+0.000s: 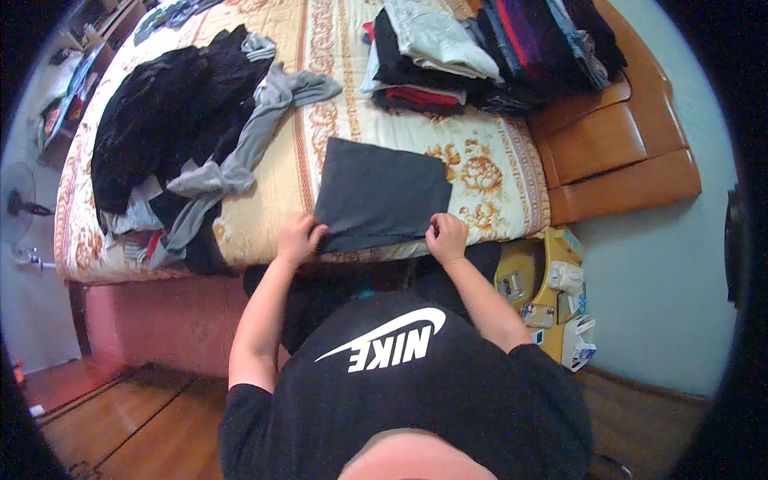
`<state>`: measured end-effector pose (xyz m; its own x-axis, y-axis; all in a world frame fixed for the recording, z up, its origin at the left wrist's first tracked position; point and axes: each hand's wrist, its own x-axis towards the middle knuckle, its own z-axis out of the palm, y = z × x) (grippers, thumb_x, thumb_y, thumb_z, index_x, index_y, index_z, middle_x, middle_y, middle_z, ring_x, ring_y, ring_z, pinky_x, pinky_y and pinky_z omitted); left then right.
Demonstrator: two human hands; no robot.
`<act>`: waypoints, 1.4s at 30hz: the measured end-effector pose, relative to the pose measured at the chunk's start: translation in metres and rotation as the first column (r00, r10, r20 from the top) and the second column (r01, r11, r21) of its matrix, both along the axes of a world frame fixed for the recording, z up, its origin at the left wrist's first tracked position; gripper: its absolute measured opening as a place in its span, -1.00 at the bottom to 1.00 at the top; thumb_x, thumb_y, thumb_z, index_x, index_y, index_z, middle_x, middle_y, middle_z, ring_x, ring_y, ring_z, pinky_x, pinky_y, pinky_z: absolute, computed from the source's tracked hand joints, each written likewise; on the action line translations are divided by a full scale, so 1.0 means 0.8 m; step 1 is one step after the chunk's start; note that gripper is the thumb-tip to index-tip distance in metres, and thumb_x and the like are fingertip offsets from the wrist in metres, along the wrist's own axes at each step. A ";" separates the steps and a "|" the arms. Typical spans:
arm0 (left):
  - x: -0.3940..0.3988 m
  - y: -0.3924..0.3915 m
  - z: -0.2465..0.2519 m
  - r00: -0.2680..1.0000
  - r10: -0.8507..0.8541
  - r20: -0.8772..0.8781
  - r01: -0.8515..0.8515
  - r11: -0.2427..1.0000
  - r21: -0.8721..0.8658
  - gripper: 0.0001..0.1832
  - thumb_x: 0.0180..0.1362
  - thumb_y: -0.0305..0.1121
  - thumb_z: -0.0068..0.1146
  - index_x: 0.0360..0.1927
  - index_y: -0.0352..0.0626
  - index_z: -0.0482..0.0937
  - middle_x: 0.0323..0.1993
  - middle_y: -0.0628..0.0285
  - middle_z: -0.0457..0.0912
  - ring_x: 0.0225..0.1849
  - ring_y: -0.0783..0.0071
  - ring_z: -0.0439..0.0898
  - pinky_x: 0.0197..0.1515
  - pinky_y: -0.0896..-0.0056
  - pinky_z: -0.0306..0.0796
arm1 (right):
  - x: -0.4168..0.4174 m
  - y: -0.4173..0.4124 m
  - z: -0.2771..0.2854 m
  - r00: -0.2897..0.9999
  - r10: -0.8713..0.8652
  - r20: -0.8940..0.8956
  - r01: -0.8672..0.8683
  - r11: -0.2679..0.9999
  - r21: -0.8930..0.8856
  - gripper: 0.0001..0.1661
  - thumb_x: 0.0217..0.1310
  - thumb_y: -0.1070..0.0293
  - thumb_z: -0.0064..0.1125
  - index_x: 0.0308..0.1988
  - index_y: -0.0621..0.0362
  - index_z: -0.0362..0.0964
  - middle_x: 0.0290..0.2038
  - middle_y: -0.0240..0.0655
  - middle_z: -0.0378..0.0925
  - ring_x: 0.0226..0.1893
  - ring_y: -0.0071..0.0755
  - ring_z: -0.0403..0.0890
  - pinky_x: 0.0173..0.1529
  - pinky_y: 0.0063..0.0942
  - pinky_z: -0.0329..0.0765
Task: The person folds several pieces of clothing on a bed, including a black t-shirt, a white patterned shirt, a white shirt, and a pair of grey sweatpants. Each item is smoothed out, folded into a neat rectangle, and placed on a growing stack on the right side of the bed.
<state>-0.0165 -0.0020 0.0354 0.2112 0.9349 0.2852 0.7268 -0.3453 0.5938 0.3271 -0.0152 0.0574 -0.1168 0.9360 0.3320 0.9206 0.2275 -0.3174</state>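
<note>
A dark grey garment (384, 192), folded into a rough rectangle, lies flat on the floral bedspread (258, 240) near the bed's front edge. My left hand (300, 239) pinches its near left corner between thumb and fingers. At the near right corner, my right hand (446, 237) grips the cloth the same way. The garment's far edge rests on the bed, and its right side shows a small step where layers do not line up. What kind of garment it is, I cannot tell.
Left of it lies a loose heap of black clothes (174, 120) with a twisted grey garment (258, 138). Folded clothes (432, 60) are stacked toward the brown headboard (612, 138), beside more dark folded clothes (540, 48). A yellow bedside stand (552, 288) holds small items at right.
</note>
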 end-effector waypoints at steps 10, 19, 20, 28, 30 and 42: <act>0.046 0.116 0.003 0.866 0.267 0.423 0.041 0.806 -0.591 -0.46 -0.08 -0.23 0.22 -0.07 -0.36 0.38 -0.25 0.00 0.55 -0.23 0.27 0.54 -0.15 0.36 0.40 | 0.016 0.068 -0.030 0.548 -0.584 -0.598 0.104 0.758 -0.644 -0.37 -0.15 0.28 0.30 -0.07 0.31 0.25 -0.24 -0.11 0.51 -0.20 -0.18 0.53 -0.10 -0.35 0.43; 0.073 0.012 -0.006 0.374 0.452 0.810 0.050 0.862 -0.504 -0.54 0.09 -0.46 0.01 0.08 -0.26 0.20 -0.02 0.10 0.41 0.01 0.33 0.38 0.08 0.38 0.22 | 0.015 0.187 0.078 0.896 -0.183 -0.404 -0.028 0.885 -0.464 -0.28 -0.24 0.25 0.36 -0.03 0.25 0.25 -0.19 -0.10 0.50 -0.16 -0.19 0.52 -0.07 -0.34 0.42; 0.081 0.008 0.002 0.367 0.467 0.804 0.013 0.862 -0.507 -0.55 0.10 -0.46 0.00 0.08 -0.26 0.20 -0.02 0.10 0.40 0.00 0.33 0.38 0.07 0.37 0.23 | 0.013 0.195 0.078 0.940 -0.181 -0.290 0.030 0.889 -0.457 -0.26 -0.26 0.24 0.37 -0.02 0.25 0.25 -0.18 -0.09 0.50 -0.15 -0.19 0.52 -0.06 -0.34 0.42; 0.082 -0.043 -0.031 0.474 0.685 0.554 -0.060 0.653 -0.755 -0.41 -0.05 -0.34 0.22 0.05 -0.24 0.23 -0.04 0.09 0.40 -0.04 0.31 0.40 0.00 0.33 0.28 | 0.029 0.100 -0.018 0.931 -0.257 -0.260 0.074 0.829 -0.555 -0.16 -0.08 0.18 0.24 0.11 0.30 0.00 -0.13 0.10 0.41 -0.08 0.08 0.43 -0.01 -0.24 0.37; 0.092 -0.068 -0.056 0.540 0.665 0.515 -0.163 0.684 -0.711 -0.42 -0.12 -0.40 0.27 0.00 -0.25 0.28 -0.07 0.10 0.43 -0.05 0.34 0.41 -0.01 0.33 0.29 | 0.014 0.070 -0.006 0.933 -0.264 -0.246 0.124 0.876 -0.466 -0.20 -0.06 0.19 0.23 0.10 0.29 0.02 -0.12 0.09 0.39 -0.08 0.08 0.41 -0.01 -0.21 0.37; 0.066 -0.096 -0.040 0.238 0.719 0.653 0.101 0.650 -0.753 -0.70 0.07 -0.37 0.09 -0.12 -0.24 0.44 -0.22 0.17 0.56 -0.26 0.39 0.54 -0.19 0.43 0.41 | 0.019 0.090 -0.008 0.923 -0.266 -0.278 0.096 0.859 -0.502 -0.36 -0.15 0.15 0.27 -0.11 0.35 0.28 -0.13 0.12 0.39 -0.08 0.07 0.41 -0.01 -0.23 0.37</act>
<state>0.0365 -0.0790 0.0037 -0.1305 0.8296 -0.5429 -0.4359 0.4438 0.7830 0.3422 0.0566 0.0510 0.1059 0.9804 -0.1660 0.7534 -0.1880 -0.6301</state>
